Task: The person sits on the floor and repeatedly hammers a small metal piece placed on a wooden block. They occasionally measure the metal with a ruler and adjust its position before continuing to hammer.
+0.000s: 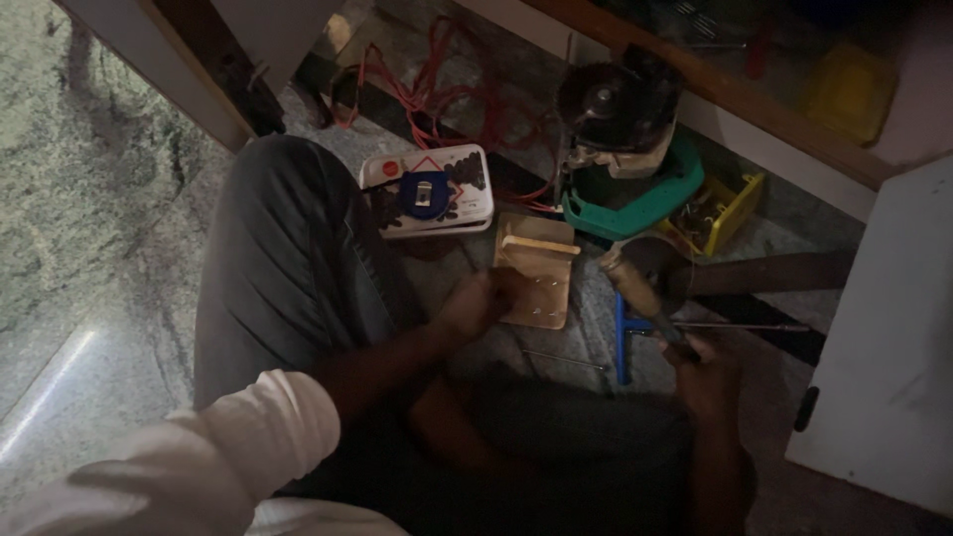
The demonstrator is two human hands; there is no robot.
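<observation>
Wood block (537,270) lies just below the white box (429,191); I judge it light, stiff (best gripped by edges). Left hand (483,301) pinches its edge; right hand (707,375) clutches a hammer (635,288) beside it.

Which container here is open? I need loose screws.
The small yellow bin right of the green-based power tool; its top is open. The white case by the knee is closed.
</observation>
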